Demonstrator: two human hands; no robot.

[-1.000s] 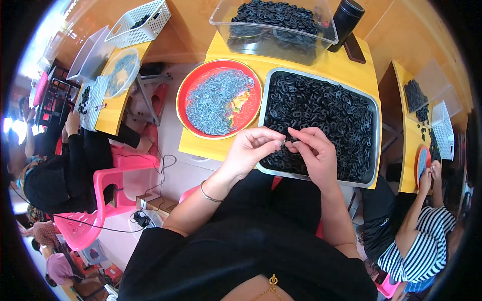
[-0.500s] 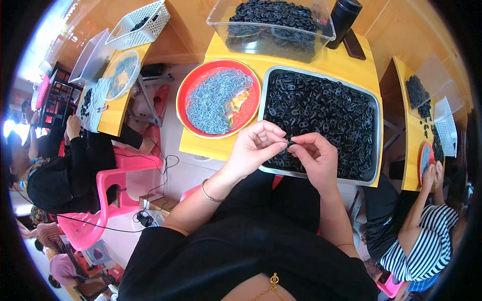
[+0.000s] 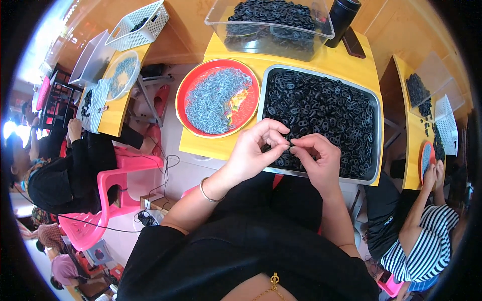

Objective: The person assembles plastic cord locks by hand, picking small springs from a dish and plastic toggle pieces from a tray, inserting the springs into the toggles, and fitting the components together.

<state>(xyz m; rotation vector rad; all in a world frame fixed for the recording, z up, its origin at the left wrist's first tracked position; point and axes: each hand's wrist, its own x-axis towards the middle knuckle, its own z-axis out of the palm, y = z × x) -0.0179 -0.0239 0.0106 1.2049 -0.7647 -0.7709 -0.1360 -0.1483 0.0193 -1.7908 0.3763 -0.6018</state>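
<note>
A small black piece (image 3: 290,145) is pinched between the fingertips of the left hand (image 3: 253,150) and the right hand (image 3: 317,160). Both hands are closed on it at the thumb and forefinger, with the remaining fingers curled loosely; the exact shape of the piece cannot be told, as it is mostly covered. The piece is held just above the near edge of a metal tray (image 3: 377,131), which is filled with black ring-shaped parts (image 3: 326,108).

The tray is set on a yellow table (image 3: 321,62). To the left of the tray, touching or just beside it, a red round plate (image 3: 183,95) is placed, heaped with small grey-blue parts (image 3: 213,100). Behind the tray, a clear plastic bin (image 3: 271,42) holding more black parts is positioned, with a black cylindrical container (image 3: 342,15) beside it on the right.

A bracelet (image 3: 207,186) is worn on the left wrist. Another person's hands (image 3: 434,173) are seen at a neighbouring table on the right.
</note>
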